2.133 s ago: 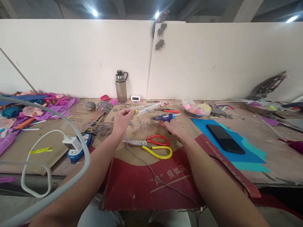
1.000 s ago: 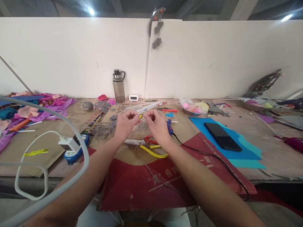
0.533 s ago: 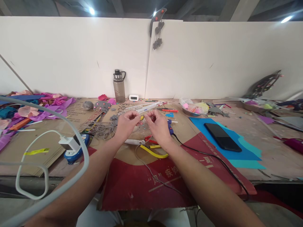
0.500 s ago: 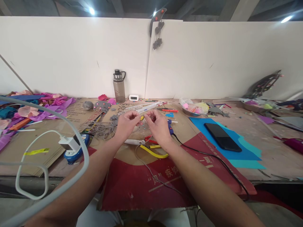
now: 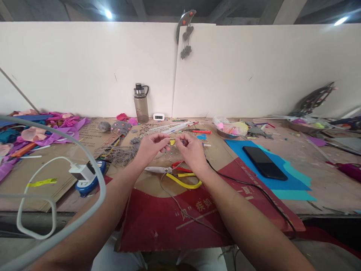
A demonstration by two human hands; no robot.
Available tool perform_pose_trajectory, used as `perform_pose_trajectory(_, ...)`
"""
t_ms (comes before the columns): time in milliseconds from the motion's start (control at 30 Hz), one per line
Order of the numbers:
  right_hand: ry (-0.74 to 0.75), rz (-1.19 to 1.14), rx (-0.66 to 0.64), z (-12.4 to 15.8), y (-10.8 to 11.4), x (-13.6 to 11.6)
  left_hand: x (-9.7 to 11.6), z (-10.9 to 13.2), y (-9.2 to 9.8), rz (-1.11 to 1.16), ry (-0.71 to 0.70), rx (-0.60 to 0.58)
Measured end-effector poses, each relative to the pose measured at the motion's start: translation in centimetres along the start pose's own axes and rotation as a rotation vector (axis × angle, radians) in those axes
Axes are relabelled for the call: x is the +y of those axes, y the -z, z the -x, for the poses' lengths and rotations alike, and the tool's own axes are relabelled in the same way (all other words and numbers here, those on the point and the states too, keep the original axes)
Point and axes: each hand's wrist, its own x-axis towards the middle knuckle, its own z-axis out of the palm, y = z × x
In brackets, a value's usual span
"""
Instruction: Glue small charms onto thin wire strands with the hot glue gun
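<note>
Over the cardboard, my left hand (image 5: 152,149) and my right hand (image 5: 193,151) face each other with thumbs and fingers pinched. Between their fingertips is a small yellow piece (image 5: 172,142), too small to name more exactly. Just below the hands lie yellow-handled pliers (image 5: 184,184) and a tool with a pale blade (image 5: 158,170), near some red handles. A thin grey cord (image 5: 180,209) trails across the red cardboard (image 5: 158,226). Left of my left hand is a tangle of grey yarn (image 5: 121,155).
A water bottle (image 5: 140,103) and a small digital clock (image 5: 158,117) stand at the back. On the right, a phone (image 5: 264,162) rests on blue sheets (image 5: 299,184). A white cable (image 5: 103,188) loops across the left foreground, by a blue power strip (image 5: 86,186).
My fingertips have drawn slightly apart, so more of the yellow piece shows between them. The right hand has shifted a little right and down; the tools below are more exposed.
</note>
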Motion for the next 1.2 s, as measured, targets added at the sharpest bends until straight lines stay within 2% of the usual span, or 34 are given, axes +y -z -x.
perform_pose_trajectory(233, 0.176, 0.119, -0.019, 0.5, -0.1, -0.2, -0.6, 0.1, 0.1, -0.306, -0.134, 0.008)
perform_pose_trajectory(367, 0.213, 0.17, -0.053, 0.8, 0.0, -0.3, -0.1, 0.3, 0.1, -0.423, -0.174, 0.0)
perform_pose_trajectory(467, 0.213, 0.161, -0.085, 0.9, -0.1, -0.1, 0.3, 0.4, 0.3, -0.428, -0.127, -0.045)
perform_pose_trajectory(567, 0.201, 0.137, -0.116, 0.9, -0.2, 0.2, 0.3, 0.2, 0.8, -0.373, 0.004, -0.128)
perform_pose_trajectory(700, 0.098, 0.073, -0.142, 0.5, -0.3, 0.9, 0.3, -0.1, 1.4, -0.161, 0.181, -0.26)
perform_pose_trajectory(800, 0.026, 0.005, -0.164, 0.1, -0.2, 1.3, 0.5, -0.2, 1.5, -0.006, 0.257, -0.278)
perform_pose_trajectory(867, 0.019, -0.005, -0.176, 0.1, -0.1, 1.4, 0.7, -0.1, 1.4, 0.002, 0.27, -0.277)
perform_pose_trajectory(967, 0.051, 0.038, -0.169, 0.2, 0.0, 1.3, 0.9, 0.1, 1.1, -0.139, 0.225, -0.258)
perform_pose_trajectory(1067, 0.135, 0.121, -0.16, 0.5, -0.1, 1.0, 0.9, 0.2, 0.8, -0.326, 0.165, -0.215)
perform_pose_trajectory(1200, 0.229, 0.226, -0.171, 0.7, -0.2, 0.7, 0.8, 0.3, 0.5, -0.423, 0.111, -0.186)
